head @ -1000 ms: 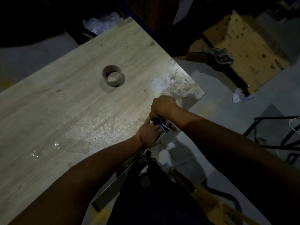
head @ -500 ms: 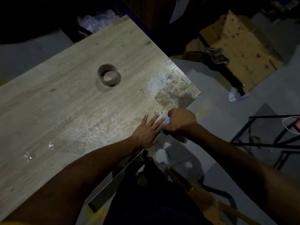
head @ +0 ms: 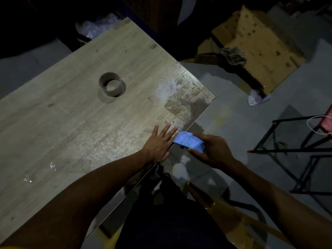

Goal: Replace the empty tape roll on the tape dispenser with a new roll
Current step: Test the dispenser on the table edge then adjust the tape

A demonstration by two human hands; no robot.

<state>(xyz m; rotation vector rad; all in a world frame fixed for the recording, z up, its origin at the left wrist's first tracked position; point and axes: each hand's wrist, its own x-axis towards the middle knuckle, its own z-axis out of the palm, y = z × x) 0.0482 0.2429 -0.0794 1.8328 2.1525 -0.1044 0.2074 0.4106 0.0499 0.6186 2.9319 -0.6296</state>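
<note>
A bare brown cardboard tape core [head: 111, 84] stands on end on the wooden table [head: 53, 123], well beyond my hands. My left hand [head: 159, 142] lies flat, palm down, fingers spread, at the table's near right edge. My right hand [head: 211, 150] is just off that edge, closed around a blue tape dispenser [head: 188, 141] whose left end touches my left fingertips. The dispenser's underside and any roll in it are hidden.
The table's right corner [head: 188, 103] is worn and stained. Flattened cardboard boxes [head: 260, 44] and a rag lie on the floor at the back right. A black metal frame [head: 296, 151] stands at the right. Crumpled plastic [head: 97, 26] sits beyond the table's far edge.
My left hand let go and flattened onto the table edge. My right hand drew back to the right and turned the dispenser, so its blue side now shows.
</note>
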